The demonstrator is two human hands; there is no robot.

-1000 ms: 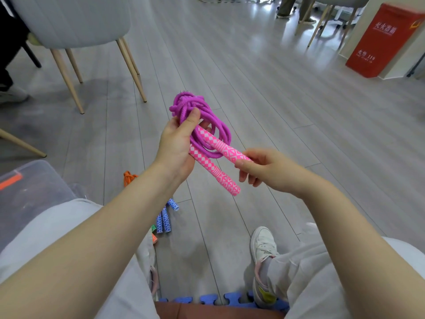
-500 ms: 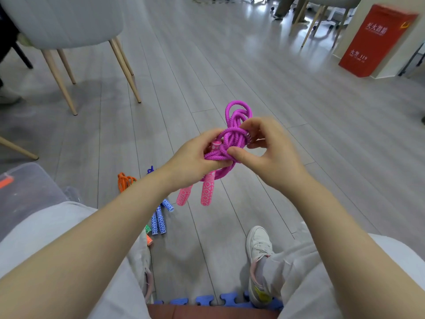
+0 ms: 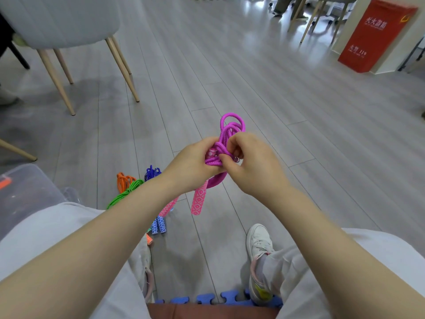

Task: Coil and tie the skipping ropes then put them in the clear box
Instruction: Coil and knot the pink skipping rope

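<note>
Pink handles (image 3: 199,200) now hang down; a second ago they pointed sideways. Left hand (image 3: 192,165) and right hand (image 3: 249,165) both grip the purple rope coil (image 3: 230,132), probably tying; knot hidden.

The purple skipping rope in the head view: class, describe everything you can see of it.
The purple skipping rope is a braided-looking cord gathered into several loops that stick up above the hands. Its two pink handles, printed with a white diamond pattern, hang downward below them. The left hand grips the bundle from the left, and the right hand pinches strands at its middle, where cord wraps across the coil. It is held in the air above the grey wooden floor, touching nothing else.
</note>
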